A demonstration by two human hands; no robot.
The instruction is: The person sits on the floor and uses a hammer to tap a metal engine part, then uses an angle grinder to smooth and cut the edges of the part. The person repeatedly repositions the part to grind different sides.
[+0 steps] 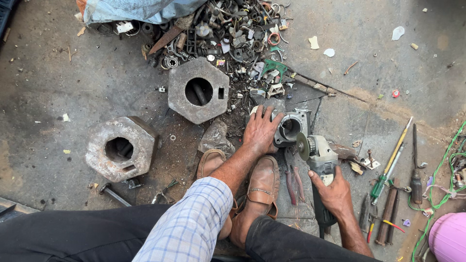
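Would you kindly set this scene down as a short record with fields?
Left hand: pressed flat on a grey metal housing with a round bore
Right hand: gripping an angle grinder, disc beside the housing
Feet: brown shoes just below the housing
Floor: cracked concrete
Nearby left: two hexagonal metal blocks, each with a centre hole
Behind: scrap metal pile
Nearby right: screwdrivers, green wire

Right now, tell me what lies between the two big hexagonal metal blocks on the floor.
In the head view, the stretch between the nearer hexagonal block and the farther hexagonal block is bare, grimy concrete floor; only small specks of debris show there.
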